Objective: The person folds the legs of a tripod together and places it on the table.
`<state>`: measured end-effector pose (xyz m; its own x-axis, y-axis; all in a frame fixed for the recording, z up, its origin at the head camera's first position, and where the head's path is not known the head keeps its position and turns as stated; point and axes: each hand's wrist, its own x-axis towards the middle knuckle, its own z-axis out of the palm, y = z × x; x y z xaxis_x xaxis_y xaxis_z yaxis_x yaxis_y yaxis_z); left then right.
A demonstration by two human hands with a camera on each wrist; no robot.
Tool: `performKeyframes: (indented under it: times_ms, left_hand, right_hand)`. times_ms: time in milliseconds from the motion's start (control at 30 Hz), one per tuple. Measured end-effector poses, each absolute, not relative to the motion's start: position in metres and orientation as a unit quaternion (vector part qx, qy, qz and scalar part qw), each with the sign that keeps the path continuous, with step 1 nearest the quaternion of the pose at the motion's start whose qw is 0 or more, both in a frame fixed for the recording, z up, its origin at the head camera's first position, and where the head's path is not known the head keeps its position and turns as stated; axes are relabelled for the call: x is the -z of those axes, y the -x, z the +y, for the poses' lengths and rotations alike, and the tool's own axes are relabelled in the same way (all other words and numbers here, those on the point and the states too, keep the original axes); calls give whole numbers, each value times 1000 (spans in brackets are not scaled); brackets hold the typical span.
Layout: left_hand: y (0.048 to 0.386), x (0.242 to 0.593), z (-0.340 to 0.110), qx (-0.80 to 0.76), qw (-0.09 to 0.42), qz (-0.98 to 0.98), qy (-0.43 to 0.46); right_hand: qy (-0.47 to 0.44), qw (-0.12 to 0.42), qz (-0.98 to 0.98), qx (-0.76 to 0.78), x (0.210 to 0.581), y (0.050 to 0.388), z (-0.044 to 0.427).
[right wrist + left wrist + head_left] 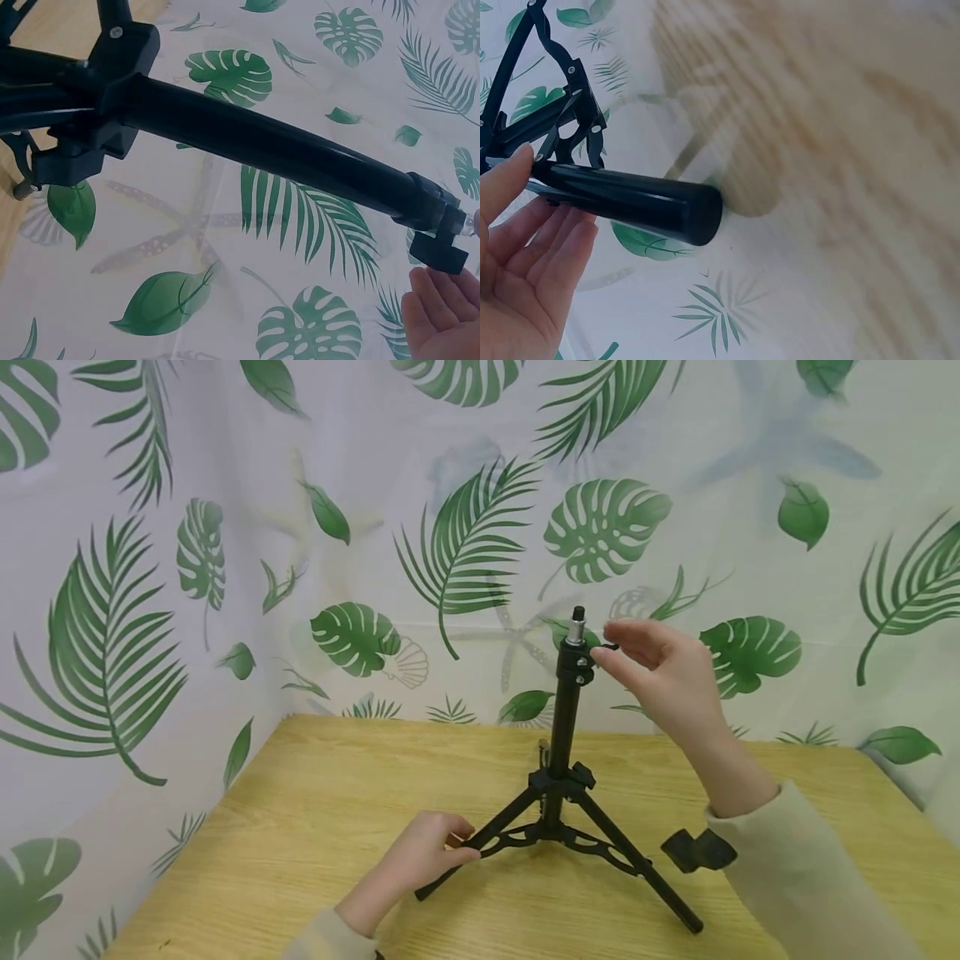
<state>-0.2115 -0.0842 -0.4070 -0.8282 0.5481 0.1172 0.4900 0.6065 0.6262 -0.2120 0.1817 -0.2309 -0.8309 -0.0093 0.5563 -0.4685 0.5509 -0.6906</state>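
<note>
1. Main thing is a black tripod stand (566,718), upright on the wooden table (300,793) between the two hands. Legs are splayed, with braces (572,838) tying them in; I'd guess that spread is why it can stand up by itself.

2. Left hand (435,847) is down low, thumb on one side of the left leg (501,819) and fingers on the other, a loose, narrow hold. Looks to me like it's steadying the base.

3. Right hand (663,672) is up top, thumb and fingers slightly apart around the upper knob (439,253). The right wrist view has fingertips right at the knob's edge, but I can't tell if they actually pinch it (thumb's mostly cropped out there). A sideways reach like that probably suits a side-mounted knob.

4. The silver stud (576,631) pokes up just beside the right fingertips, so they don't have much room. The lower knob (582,775) sits between the hands in height, neither one on it.

5. Further out: the right leg (663,895) angles out below the right forearm, and a brace runs just beside the left fingers, so that side's a bit cramped. Leaf-print cloth (352,443) hangs behind everything, beyond both hands.
</note>
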Motion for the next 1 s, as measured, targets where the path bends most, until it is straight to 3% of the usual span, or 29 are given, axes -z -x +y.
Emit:
performKeyframes:
  times_ms: [333, 600, 1000]
  left_hand:
    - [210, 407, -82, -327, 34, 897, -296]
    - [209, 407, -81, -309, 11, 904, -295]
    - [207, 405, -78, -291, -10, 913, -284]
  right_hand:
    - [-141, 214, -830, -495, 220, 225, 167]
    - [-129, 237, -835, -479, 216, 227, 160]
    - [-136, 215, -851, -460, 219, 228, 159]
